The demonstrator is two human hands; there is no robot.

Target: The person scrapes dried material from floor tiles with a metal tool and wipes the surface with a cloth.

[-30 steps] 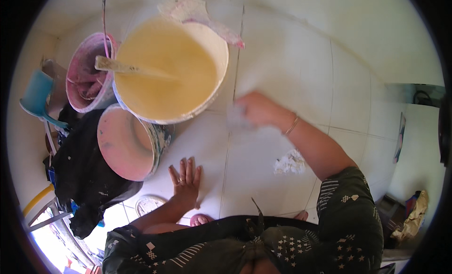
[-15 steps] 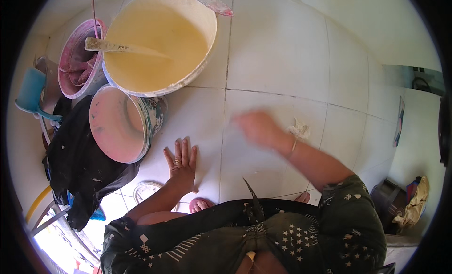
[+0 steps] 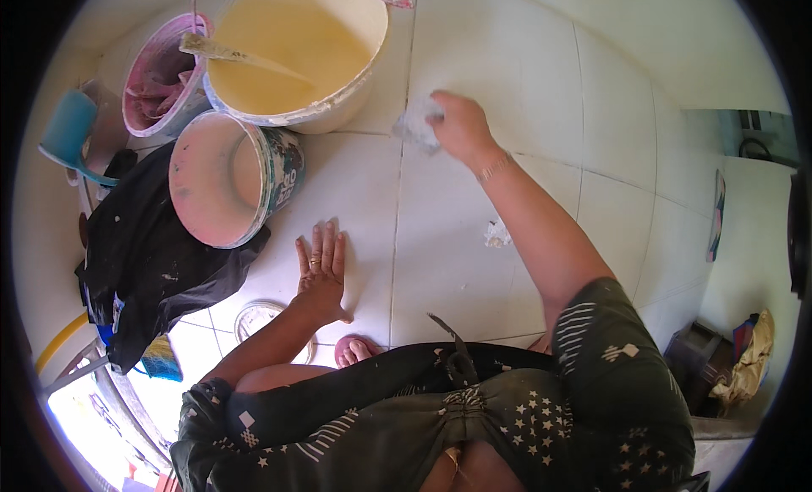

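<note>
My left hand point(image 3: 323, 268) is spread flat on the white tiled floor point(image 3: 448, 280), fingers pointing away from me and holding nothing. Farther out and to the right, my right hand point(image 3: 465, 126) is closed on a pale grey, flat-looking piece point(image 3: 416, 128) against the floor tiles. Motion blurs that piece, so whether it is a cloth or a scraper I cannot tell. A small crumpled white scrap point(image 3: 497, 233) lies on the floor beside my right forearm.
At the far left stand a big tub of yellowish liquid point(image 3: 378, 56) with a stick in it, a pink-stained bucket point(image 3: 135, 90) and a tilted pail point(image 3: 283, 166). Black plastic point(image 3: 161, 263) and a round white lid point(image 3: 249, 318) lie nearer. A dark crate point(image 3: 698, 365) sits right.
My right hand has swept away from me across the floor, with the grey piece now visible in it. My left hand stays flat on the floor. The view has shifted slightly.
</note>
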